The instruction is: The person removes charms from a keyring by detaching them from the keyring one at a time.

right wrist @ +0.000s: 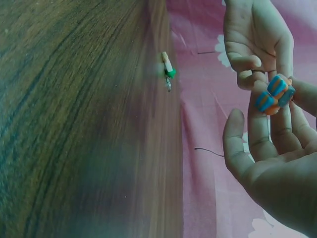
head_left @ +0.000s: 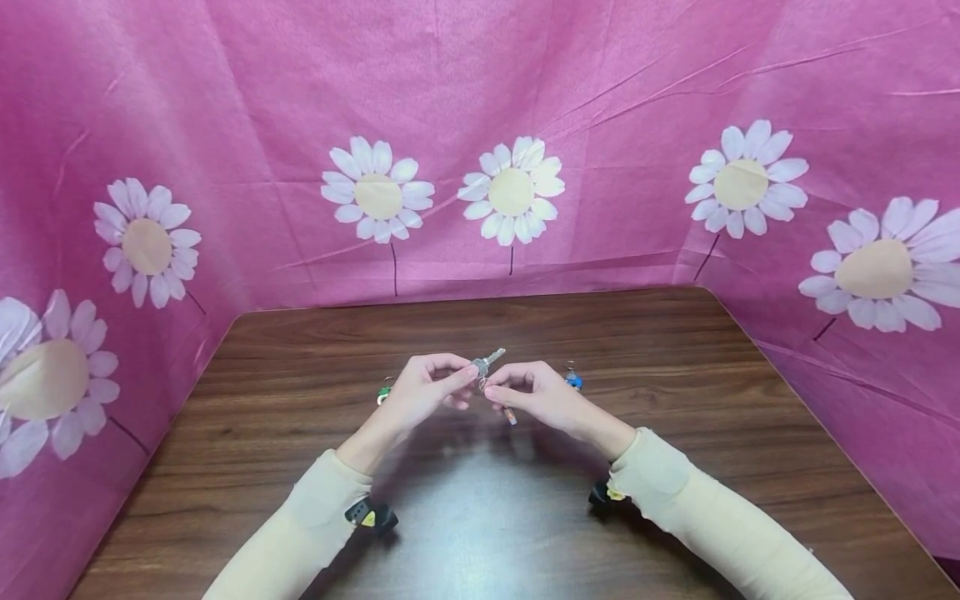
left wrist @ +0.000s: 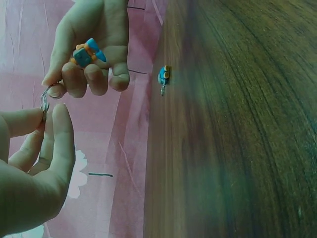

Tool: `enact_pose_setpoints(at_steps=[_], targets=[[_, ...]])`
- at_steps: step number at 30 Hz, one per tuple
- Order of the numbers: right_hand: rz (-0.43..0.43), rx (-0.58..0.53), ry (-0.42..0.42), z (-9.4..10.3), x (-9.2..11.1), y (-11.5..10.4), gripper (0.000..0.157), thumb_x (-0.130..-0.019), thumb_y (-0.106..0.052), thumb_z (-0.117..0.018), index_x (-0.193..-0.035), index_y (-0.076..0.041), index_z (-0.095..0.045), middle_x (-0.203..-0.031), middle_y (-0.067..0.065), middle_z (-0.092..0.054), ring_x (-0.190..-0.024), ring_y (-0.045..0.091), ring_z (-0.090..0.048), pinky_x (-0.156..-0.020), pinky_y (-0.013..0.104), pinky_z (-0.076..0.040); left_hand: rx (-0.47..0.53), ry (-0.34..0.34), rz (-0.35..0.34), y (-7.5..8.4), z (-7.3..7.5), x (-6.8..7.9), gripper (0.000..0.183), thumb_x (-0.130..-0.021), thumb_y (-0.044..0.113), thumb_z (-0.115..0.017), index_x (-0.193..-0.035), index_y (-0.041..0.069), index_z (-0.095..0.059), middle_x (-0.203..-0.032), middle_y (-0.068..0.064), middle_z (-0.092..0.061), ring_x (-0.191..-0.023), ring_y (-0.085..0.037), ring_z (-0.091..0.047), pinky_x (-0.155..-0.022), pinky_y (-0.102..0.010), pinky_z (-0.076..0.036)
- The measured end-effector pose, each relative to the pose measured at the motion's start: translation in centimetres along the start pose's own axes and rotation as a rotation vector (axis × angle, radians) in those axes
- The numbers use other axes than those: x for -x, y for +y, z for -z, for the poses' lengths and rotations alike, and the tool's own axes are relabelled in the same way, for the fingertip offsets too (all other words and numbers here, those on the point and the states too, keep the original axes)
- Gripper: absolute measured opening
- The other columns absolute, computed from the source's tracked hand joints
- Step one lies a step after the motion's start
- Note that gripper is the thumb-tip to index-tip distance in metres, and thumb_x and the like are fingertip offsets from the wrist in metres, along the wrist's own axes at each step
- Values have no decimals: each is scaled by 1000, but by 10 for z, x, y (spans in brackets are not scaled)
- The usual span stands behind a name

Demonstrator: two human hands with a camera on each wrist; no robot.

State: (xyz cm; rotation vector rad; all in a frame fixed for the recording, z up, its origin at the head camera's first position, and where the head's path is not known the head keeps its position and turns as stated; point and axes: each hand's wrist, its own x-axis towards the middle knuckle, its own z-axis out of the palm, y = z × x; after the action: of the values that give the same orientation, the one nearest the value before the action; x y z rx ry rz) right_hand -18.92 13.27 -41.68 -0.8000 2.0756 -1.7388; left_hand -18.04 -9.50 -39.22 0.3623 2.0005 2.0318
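In the head view, my left hand (head_left: 420,390) pinches the head of a silver key (head_left: 491,360), its blade pointing up and to the right. Close beside it, my right hand (head_left: 543,392) pinches a small metal ring (head_left: 483,384) between thumb and forefinger. A blue and orange charm (left wrist: 86,53) hangs below the right fingers, by the curled fingers in the left wrist view. The same charm shows in front of the fingers in the right wrist view. Fingertips hide much of where key and ring meet, so I cannot tell whether they are joined.
A green and white keychain (head_left: 383,395) lies on the wooden table (head_left: 480,321) beyond the left hand. Behind the right hand lies a blue keychain (head_left: 573,381) with a yellow part. Pink flowered cloth (head_left: 630,167) walls in the table's back and sides.
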Motion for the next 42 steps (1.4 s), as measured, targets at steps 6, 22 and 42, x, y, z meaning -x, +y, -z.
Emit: enact_pose_setpoints(at_steps=[6, 22, 42], targets=[[-10, -34, 57, 1, 1, -3, 21, -100, -14, -66, -109, 5, -70, -84, 22, -68, -66, 22, -63, -66, 31, -55, 13, 24, 3, 0, 1, 0, 22, -97, 8, -68, -109, -11, -68, -96, -22, -73, -81, -26, -71, -79, -52, -61], [27, 3, 56, 5, -1, -11, 22, -100, -11, -66, -109, 9, -69, -85, 28, -66, -66, 21, -64, -62, 31, -56, 54, -45, -12, 0, 5, 5, 19, -95, 5, -68, -106, -11, -69, -93, -18, -74, -84, -24, -73, -79, -44, -63], [78, 34, 157, -1, 2, -10, 14, -97, -6, -68, -108, 2, -73, -84, 26, -67, -66, 17, -63, -59, 26, -51, 177, 53, 32, -3, -4, 6, 17, -96, 2, -67, -109, -8, -61, -95, -20, -73, -79, -18, -73, -77, -37, -63]])
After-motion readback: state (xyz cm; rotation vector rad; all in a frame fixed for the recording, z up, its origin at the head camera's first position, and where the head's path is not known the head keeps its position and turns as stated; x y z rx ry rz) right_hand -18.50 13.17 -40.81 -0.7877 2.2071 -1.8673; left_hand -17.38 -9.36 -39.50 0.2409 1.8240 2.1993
